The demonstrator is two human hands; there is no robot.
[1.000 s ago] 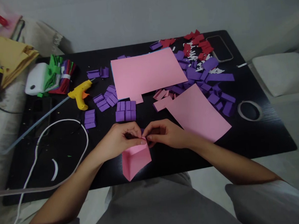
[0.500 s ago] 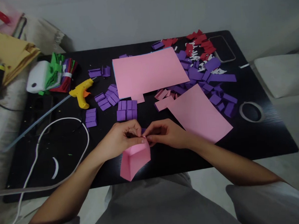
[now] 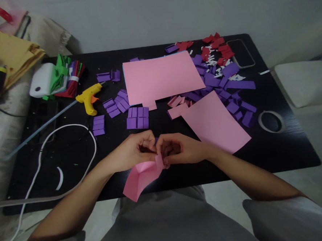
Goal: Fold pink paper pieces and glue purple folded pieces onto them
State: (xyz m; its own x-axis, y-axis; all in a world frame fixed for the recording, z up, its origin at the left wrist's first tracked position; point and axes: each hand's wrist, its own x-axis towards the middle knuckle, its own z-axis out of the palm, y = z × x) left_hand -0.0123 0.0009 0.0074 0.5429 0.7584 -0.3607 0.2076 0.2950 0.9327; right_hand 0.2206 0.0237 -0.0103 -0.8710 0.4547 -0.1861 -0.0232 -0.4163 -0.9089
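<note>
Between my two hands, near the table's front edge, is a creased piece of pink paper [image 3: 141,178]. My left hand [image 3: 135,149] is closed on its upper edge, thumb on the near side. The fingers of my right hand [image 3: 179,148] pinch the paper's right end, where a narrow part is bent up. The rest of the paper hangs down to the left. Just beyond my hands lies a block of folded purple paper pieces [image 3: 138,118]. A pink sheet [image 3: 215,122] rests on the table beside my right forearm.
A yellow glue gun [image 3: 89,98] with a long glue stick lies left, near a looped white cable [image 3: 93,153]. Stacked pink sheets [image 3: 163,76] are at the back. Purple strips [image 3: 232,107], red scraps [image 3: 224,51], a tape roll [image 3: 271,121] and a phone-shaped object [image 3: 241,53] lie right.
The pink paper's lower end has swung left and down. My right fingers have curled in more, and the paper's right end now stands bent up between my hands.
</note>
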